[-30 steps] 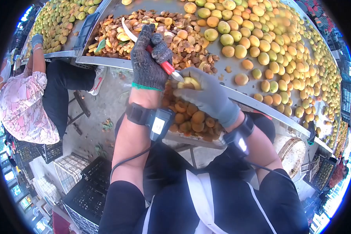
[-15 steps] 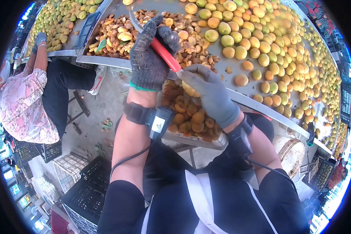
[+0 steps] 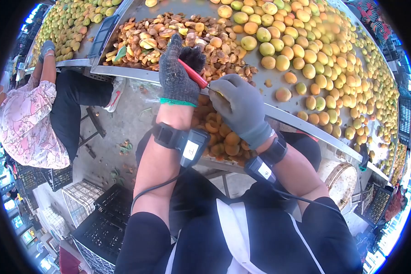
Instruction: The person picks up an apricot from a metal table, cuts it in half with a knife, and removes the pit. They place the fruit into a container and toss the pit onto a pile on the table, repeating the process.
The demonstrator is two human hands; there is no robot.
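My left hand (image 3: 177, 73), in a dark knit glove, grips a red-handled knife (image 3: 192, 74) whose blade points toward my right hand. Wearing a grey glove, my right hand (image 3: 240, 108) is closed around an apricot that is almost wholly hidden inside the fingers. Both hands hover over a tray of halved apricots (image 3: 223, 139) that rests on my lap at the edge of the metal table (image 3: 123, 72). A pile of pits and scraps (image 3: 141, 39) lies on the table just beyond my left hand.
Whole yellow and orange apricots (image 3: 306, 50) cover the table to the right. A seated person (image 3: 29, 114) in a floral top works at the left by another fruit table. Black and white plastic crates (image 3: 93, 219) stand on the floor at lower left.
The knife has dropped from a raised, steep angle to lie lower against my right hand. My right hand has turned palm down and now covers the apricot that showed before.
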